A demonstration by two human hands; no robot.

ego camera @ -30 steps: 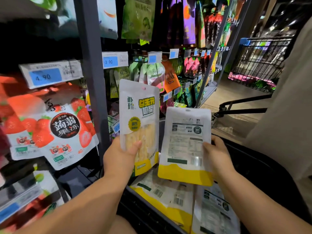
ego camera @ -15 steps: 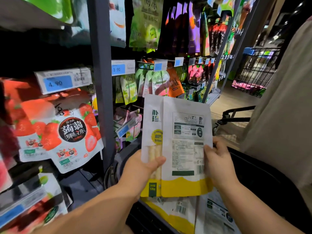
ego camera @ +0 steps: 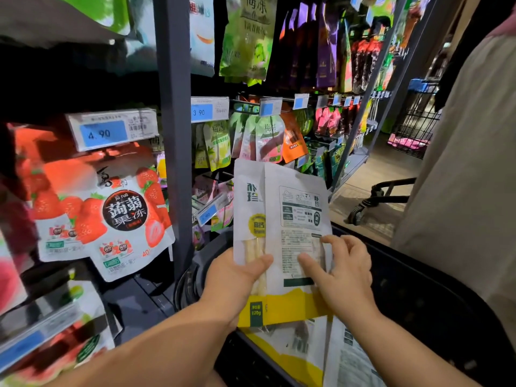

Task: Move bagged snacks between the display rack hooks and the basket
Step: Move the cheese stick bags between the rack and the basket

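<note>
I see the front-facing snack bag (ego camera: 248,208) overlapped by the back-facing snack bag (ego camera: 296,191), both above the black basket (ego camera: 418,303). My left hand (ego camera: 234,275) grips the first, thumb across it. My right hand (ego camera: 343,275) rests loose-fingered on the second. The display rack (ego camera: 174,135) is just to the left.

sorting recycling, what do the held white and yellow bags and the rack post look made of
The white and yellow bags look like matte, paper-feel plastic film: flat creases, and a clear window on the left one shows pale sticks. The rack post looks like dark grey painted metal, smooth with dull sheen.
</note>
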